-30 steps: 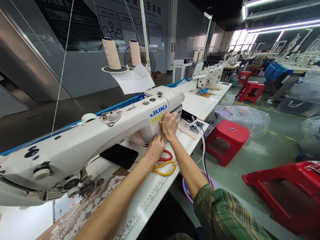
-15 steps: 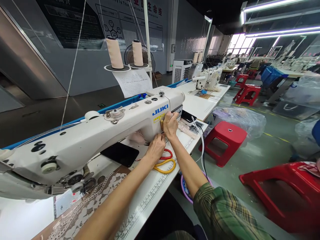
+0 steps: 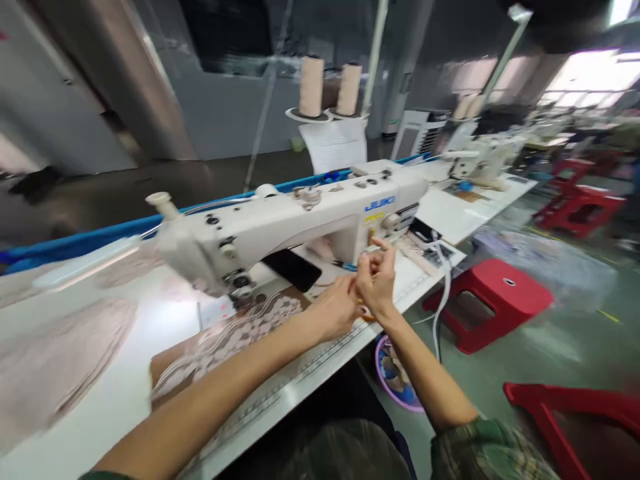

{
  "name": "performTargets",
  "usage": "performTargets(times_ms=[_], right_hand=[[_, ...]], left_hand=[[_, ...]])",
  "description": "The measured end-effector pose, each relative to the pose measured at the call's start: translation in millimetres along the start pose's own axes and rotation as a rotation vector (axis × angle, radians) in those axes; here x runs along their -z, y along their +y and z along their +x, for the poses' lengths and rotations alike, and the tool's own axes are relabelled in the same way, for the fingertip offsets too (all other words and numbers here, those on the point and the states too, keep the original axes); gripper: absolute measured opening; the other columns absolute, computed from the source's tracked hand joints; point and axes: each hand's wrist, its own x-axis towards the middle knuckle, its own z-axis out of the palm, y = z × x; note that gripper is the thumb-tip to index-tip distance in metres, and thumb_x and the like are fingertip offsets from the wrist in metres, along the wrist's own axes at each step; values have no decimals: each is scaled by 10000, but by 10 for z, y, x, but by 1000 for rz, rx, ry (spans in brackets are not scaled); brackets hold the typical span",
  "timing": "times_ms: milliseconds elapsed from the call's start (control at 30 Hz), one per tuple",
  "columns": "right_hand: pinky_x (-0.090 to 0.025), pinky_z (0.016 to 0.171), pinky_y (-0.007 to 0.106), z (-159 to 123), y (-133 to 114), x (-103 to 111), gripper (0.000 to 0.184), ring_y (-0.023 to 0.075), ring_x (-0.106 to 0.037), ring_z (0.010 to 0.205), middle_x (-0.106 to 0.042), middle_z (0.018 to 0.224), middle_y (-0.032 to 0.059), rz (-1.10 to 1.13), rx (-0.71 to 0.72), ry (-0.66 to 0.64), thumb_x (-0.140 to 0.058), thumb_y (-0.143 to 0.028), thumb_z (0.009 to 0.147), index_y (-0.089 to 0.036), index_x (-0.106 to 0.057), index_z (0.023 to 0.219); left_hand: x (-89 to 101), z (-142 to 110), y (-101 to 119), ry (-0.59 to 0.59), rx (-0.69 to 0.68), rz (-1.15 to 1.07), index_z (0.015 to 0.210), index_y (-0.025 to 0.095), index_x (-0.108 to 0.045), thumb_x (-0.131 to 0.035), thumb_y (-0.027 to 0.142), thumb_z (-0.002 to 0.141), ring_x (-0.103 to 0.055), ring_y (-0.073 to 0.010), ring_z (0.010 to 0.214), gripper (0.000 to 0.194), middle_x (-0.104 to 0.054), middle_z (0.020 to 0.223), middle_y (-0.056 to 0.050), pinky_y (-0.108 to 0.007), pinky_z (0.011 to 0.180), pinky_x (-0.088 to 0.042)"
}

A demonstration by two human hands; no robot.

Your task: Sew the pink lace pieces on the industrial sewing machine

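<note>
My left hand (image 3: 339,312) is closed, its fingertips meeting my right hand above the table edge. My right hand (image 3: 376,277) is closed too, thumb and fingers bent in and one finger partly raised. Whatever lies in either hand is hidden or blurred. Under them shows a bit of the orange handle of a pair of scissors (image 3: 369,316). Just beyond is a thin blue thing (image 3: 349,267), too smeared to name. Both hands are in front of the pillar of a white sewing machine (image 3: 320,217). A black phone (image 3: 295,268) lies under its arm.
Patterned lace (image 3: 240,343) lies on brown material by the needle end, with pale fabric pieces (image 3: 75,357) at left. Thread cones (image 3: 311,87) stand behind. White cables (image 3: 444,293) hang off the table near a red stool (image 3: 493,300). A purple-rimmed basket (image 3: 379,370) sits below.
My view has swung left. Both hands have left the machine's pillar and come together lower, nearer me, uncovering the round dial. They now cover most of the scissors.
</note>
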Motion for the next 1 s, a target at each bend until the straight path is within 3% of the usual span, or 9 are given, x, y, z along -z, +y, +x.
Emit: performTargets(times_ms=[133,233,333,433,500,567,700,833,1000], right_hand=[[-319,497,258,-163,-122,-143,260,118,-364,478,-361,607,-87,31,102,-176,-488,-298,915,-198,-479,1154],[-323,501,257,-299,-195,-326,260,119,-376,481,-372,602,-82,21,166,-410,-488,-279,910,-194,-504,1155],[-370,541,276,-435,-255,-515,270,138,-462,521,-485,641,-41,-72,226,-688,-491,-277,903,-176,-552,1147],[-453,677,330,-502,-287,-678,287,211,-591,730,-623,840,86,-213,303,-836,-457,-284,920,-133,-614,1106],[-471,766,377,-508,-296,-752,318,272,-601,876,-629,969,172,-354,335,-871,-426,-301,942,-103,-637,1074],[-471,771,406,-505,-298,-793,340,313,-584,915,-614,980,207,-528,347,-898,-426,-334,956,-87,-641,1045],[-455,703,408,-514,-292,-832,267,332,-563,879,-603,944,207,-724,398,-941,-504,-344,928,-108,-615,988],[-413,644,375,-493,-304,-875,147,287,-556,792,-606,875,162,-549,354,-934,-468,-303,918,-181,-530,865],[-336,515,302,-412,-359,-877,166,160,-471,514,-540,630,-3,-260,20,-1012,-525,-348,861,-236,-407,825]], left_hand=[[153,-861,321,-64,-72,-29,1316,39,-470,-602,293,923,-528,-331,1272,487,-534,1364,-244,-461,1082,-457],[311,-1444,374,-77,-58,-12,1331,59,-476,-606,283,925,-519,-320,1292,482,-508,1419,-235,-472,1115,-427],[494,-1950,143,5,88,40,1327,74,-501,-585,255,941,-542,-306,1273,434,-546,1373,-242,-509,1075,-462],[663,-2318,-230,120,274,121,1277,96,-562,-505,251,988,-611,-277,1174,333,-601,1302,-214,-474,931,-566],[725,-2450,-443,175,388,156,1194,84,-623,-481,283,1000,-661,-256,1039,313,-646,1210,-197,-441,848,-594],[731,-2495,-587,206,418,138,1148,93,-660,-467,303,1003,-669,-242,999,319,-671,1154,-174,-418,833,-595],[669,-2447,-765,109,377,18,1208,144,-659,-489,339,990,-635,-242,1089,338,-653,1229,-149,-425,918,-560],[666,-2424,-913,79,415,-13,1242,195,-649,-557,385,945,-591,-272,1162,364,-616,1306,-140,-503,991,-498],[656,-2419,-820,219,405,-50,1217,199,-661,-590,385,920,-600,-247,1155,358,-637,1293,-120,-471,983,-513]])
